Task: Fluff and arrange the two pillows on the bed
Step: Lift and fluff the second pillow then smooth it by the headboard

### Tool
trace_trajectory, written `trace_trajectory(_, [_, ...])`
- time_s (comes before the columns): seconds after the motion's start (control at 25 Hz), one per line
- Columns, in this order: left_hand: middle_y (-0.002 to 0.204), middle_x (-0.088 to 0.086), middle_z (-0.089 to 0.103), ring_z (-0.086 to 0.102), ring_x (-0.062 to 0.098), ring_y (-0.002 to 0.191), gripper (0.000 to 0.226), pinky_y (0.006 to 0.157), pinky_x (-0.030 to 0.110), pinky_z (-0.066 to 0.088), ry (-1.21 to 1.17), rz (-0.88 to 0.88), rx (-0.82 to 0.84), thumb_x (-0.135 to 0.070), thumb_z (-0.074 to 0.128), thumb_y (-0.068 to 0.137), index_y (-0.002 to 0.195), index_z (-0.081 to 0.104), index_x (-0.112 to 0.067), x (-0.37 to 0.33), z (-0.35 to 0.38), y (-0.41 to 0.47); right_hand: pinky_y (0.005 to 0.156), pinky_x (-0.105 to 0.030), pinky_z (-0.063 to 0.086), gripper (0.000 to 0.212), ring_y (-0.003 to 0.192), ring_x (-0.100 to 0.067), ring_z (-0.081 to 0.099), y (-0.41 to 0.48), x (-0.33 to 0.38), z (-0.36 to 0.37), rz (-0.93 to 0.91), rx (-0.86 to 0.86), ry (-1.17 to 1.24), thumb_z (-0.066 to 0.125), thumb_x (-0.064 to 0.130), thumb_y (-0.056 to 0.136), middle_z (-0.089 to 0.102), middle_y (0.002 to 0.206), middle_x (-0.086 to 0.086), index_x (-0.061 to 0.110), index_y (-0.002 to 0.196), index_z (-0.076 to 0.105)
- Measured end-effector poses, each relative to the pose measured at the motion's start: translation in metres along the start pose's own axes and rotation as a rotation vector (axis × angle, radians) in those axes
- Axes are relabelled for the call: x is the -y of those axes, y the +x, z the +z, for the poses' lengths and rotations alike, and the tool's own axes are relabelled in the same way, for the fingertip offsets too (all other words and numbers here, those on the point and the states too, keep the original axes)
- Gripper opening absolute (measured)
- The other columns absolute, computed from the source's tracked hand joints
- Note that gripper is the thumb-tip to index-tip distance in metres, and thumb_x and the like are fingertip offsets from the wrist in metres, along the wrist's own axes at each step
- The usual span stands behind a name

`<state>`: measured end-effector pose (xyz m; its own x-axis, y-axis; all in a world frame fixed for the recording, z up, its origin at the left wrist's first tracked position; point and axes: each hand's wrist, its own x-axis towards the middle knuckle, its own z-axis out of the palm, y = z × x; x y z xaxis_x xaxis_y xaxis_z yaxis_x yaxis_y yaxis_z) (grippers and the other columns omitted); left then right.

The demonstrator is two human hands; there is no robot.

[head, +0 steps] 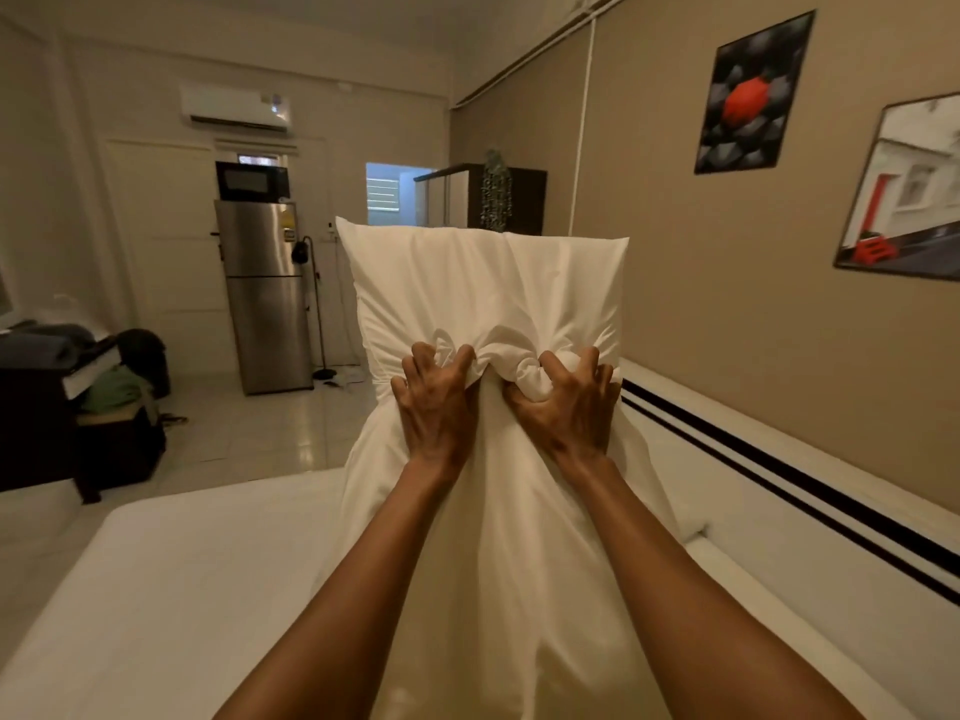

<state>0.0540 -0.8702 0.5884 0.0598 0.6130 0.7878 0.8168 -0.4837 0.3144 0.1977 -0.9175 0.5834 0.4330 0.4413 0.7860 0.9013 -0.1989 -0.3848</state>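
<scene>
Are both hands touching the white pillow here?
Touching. The head view shows the left hand and the right hand with fingers dug into bunched fabric at the middle of the pillow, which is held upright.

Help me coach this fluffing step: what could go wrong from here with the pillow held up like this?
1. Both the left hand and right hand bunch the white pillow at its middle, so the filling may stay pinched there instead of spreading evenly.
2. The grip seems mostly on the case fabric; a hard shake could probably slide the case off the pillow.
3. The second pillow is not in view, so arranging the pair on the bed cannot yet be judged.
</scene>
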Motion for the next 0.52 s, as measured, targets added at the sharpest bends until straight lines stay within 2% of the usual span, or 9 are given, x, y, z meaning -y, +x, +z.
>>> trace_trajectory(0.16, [0.107, 0.014, 0.051, 0.052, 0.034, 0.093, 0.015, 0.078, 0.046, 0.044, -0.059, 0.014, -0.043, -0.024, 0.058, 0.098, 0.112, 0.061, -0.023, -0.09, 0.027, -0.005, 0.084, -0.044, 0.043, 0.049, 0.087, -0.034, 0.052, 0.036, -0.078, -0.043, -0.014, -0.073, -0.013, 0.061, 0.074, 0.068, 0.052, 0.1, -0.006, 0.03, 0.087, 0.066])
trace_trajectory(0.52, [0.11, 0.013, 0.05, 0.05, 0.034, 0.099, 0.014, 0.082, 0.046, 0.04, -0.183, -0.015, -0.043, -0.028, 0.055, 0.099, 0.111, 0.061, -0.023, -0.249, 0.069, -0.011, 0.085, -0.044, 0.043, 0.045, 0.09, -0.037, 0.054, 0.095, -0.214, -0.115, -0.018, -0.071, -0.051, 0.061, 0.069, 0.069, 0.051, 0.102, -0.01, 0.029, 0.089, 0.068])
